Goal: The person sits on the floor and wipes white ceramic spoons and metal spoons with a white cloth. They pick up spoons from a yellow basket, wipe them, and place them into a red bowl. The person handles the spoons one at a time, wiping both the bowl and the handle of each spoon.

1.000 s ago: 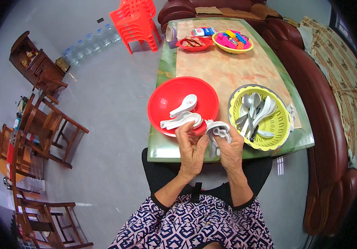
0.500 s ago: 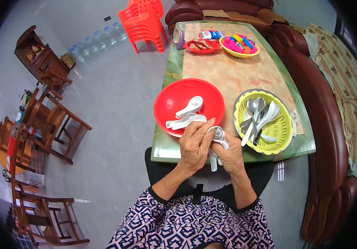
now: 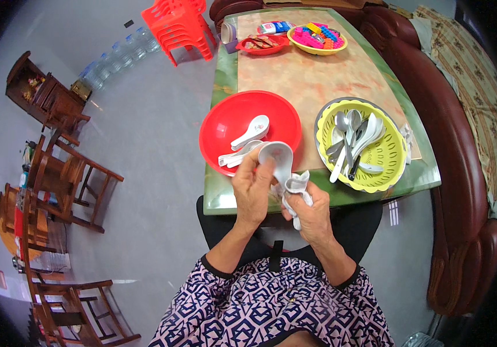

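Note:
Over the table's near edge, a white ladle-like spoon [image 3: 277,155] is between my hands, its round bowl facing up. My left hand [image 3: 251,188] is closed on the spoon at its bowl. My right hand [image 3: 312,214] is closed round a crumpled white cloth [image 3: 297,183] at the spoon's handle; how far the cloth wraps the handle is hidden. Just beyond my left hand is a wide red basin [image 3: 217,130] with several white soup spoons [image 3: 252,130] in it. To the right, a yellow-green slotted basket [image 3: 396,165] holds metal and white spoons [image 3: 352,136].
The marbled table [image 3: 318,75] has a green border. At its far end are a yellow bowl of toy bricks [image 3: 318,49], a red dish [image 3: 260,49] and a blue-white packet [image 3: 275,28]. A brown sofa [image 3: 427,115] runs along the right. Red stools [image 3: 179,29] and wooden chairs [image 3: 75,179] stand left.
The spoon's bowl has come up into clear sight at my left hand, and my hands have moved slightly apart. The whole view has shifted, so the table sits higher in it.

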The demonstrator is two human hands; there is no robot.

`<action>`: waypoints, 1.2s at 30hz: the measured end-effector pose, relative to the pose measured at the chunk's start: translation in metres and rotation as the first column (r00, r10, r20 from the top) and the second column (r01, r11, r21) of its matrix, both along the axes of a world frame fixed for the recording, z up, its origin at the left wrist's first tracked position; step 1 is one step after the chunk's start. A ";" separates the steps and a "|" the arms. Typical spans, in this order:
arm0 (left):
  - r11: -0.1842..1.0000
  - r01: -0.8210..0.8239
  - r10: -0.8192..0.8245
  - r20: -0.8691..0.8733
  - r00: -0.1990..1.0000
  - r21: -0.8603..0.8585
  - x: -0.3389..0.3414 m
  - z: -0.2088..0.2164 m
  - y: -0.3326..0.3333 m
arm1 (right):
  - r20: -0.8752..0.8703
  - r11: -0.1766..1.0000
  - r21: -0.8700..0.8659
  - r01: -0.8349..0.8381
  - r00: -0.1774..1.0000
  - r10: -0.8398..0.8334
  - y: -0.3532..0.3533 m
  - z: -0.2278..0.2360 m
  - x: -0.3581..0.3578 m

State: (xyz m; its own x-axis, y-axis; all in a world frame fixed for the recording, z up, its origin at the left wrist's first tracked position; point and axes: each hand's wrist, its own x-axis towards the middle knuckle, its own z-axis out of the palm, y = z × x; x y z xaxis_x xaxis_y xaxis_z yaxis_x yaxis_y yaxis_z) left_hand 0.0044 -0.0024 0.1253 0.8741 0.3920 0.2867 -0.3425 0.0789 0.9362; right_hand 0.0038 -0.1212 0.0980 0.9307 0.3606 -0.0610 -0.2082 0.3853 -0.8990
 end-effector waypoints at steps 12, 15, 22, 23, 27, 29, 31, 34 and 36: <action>0.990 -0.043 0.065 -0.156 0.986 0.136 0.001 -0.027 0.004 | 0.137 0.977 -0.209 -0.029 0.989 0.059 0.006 -0.011 0.002; 0.922 -0.097 0.153 -0.120 0.981 0.375 0.015 -0.021 0.021 | 0.181 0.932 -0.355 -0.075 0.972 0.148 -0.002 -0.028 0.001; 0.514 -0.241 0.333 0.067 0.941 0.823 0.058 -0.026 0.069 | 0.295 0.867 -0.477 0.147 0.956 0.001 -0.031 -0.059 0.009; 0.513 -0.224 0.348 0.038 0.937 0.829 0.059 -0.025 0.065 | 0.348 0.841 -0.502 0.202 0.937 -0.017 -0.035 -0.064 0.012; 0.467 -0.144 0.366 -0.042 0.930 0.872 0.067 -0.043 0.070 | 0.464 0.758 -0.552 0.347 0.883 -0.067 -0.044 -0.073 0.024; 0.426 -0.164 0.377 -0.010 0.926 0.890 0.069 -0.048 0.072 | 0.537 0.716 -0.556 0.422 0.840 -0.079 -0.049 -0.071 0.029; 0.351 -0.216 0.381 0.072 0.922 0.911 0.071 -0.057 0.078 | 0.564 0.727 -0.530 0.436 0.821 -0.082 -0.050 -0.076 0.032; 0.307 -0.237 0.385 0.107 0.916 0.922 0.073 -0.059 0.079 | 0.571 0.721 -0.537 0.438 0.818 -0.072 -0.051 -0.083 0.035; 0.313 -0.231 0.394 0.095 0.914 0.921 0.073 -0.058 0.081 | 0.572 0.714 -0.548 0.436 0.818 -0.061 -0.050 -0.083 0.037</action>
